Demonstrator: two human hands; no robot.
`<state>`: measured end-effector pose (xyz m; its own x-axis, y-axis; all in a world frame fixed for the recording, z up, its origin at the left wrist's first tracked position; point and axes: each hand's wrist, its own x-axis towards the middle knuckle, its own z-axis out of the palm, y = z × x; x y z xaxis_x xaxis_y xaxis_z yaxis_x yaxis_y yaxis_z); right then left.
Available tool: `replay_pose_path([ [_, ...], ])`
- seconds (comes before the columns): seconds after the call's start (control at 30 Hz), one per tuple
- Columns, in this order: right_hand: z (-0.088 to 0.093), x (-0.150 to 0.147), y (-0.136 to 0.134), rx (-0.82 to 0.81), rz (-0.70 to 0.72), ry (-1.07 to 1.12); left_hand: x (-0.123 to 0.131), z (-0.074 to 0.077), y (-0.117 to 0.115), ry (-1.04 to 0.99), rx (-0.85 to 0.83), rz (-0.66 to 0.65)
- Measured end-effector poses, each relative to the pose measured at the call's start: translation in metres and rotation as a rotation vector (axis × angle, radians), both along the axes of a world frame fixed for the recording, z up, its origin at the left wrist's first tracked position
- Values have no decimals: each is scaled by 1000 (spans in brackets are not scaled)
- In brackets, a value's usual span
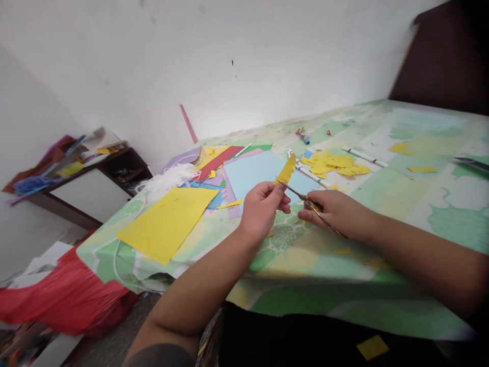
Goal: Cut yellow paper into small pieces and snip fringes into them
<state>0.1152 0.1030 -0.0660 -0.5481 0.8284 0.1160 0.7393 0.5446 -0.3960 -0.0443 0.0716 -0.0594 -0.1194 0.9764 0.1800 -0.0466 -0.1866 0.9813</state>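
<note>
My left hand [263, 206] pinches a small yellow paper piece [287, 171] whose right edge is cut into a fringe. Fingers of my right hand [334, 211] are wrapped round a pair of scissors [315, 206], with the blades pointing left and their tips at the paper's lower end. Behind my hands lies a light blue sheet [250, 173]. A pile of fringed yellow pieces [334, 164] rests beyond my right hand, beside a white marker [317, 177]. To the left is a large yellow sheet [168, 219].
White string [171, 176] lies tangled on the table's left side, near a red strip [219, 164]. Another white marker [364, 156] is at the right. A red plastic bag [76, 293] hangs low left, below a cabinet [91, 191]. A yellow scrap [372, 347] lies on dark cloth.
</note>
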Motion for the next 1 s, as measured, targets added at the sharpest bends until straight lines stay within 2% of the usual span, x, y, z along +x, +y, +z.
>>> replay_pose_path([
  [0.37,-3,-1,2,27,-13,-7,4,0,-3,138,-1,-7],
  [0.6,-1,-1,3,37,-23,-26,3,0,-3,123,9,-5],
  [1.0,-3,1,4,34,-33,-19,3,0,-4,85,-39,-89],
])
